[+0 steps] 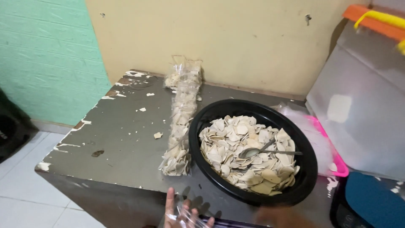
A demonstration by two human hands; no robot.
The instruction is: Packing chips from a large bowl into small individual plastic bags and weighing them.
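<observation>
**Head view: clear bag at the near edge, chips heaped just beyond**

Nearest, at the bottom edge: left hand [182, 213], fingers spread, pinching a small clear plastic bag [190, 216] low against the near rim of the grey table [122, 135]. Bag crumpled; mouth direction and long axis impossible to tell. Right hand [280, 216] blurred beside the black bowl [198, 126]; grip impossible to tell. Just beyond, bowl heaped with pale chips [236, 147], spoon [263, 150] lying flat, handle pointing right. Likely trouble: thin bag slipping or folding shut, chips spilling over the rim. Left of the bowl, filled long packet [181, 122], long axis running near to far toward the wall
</observation>
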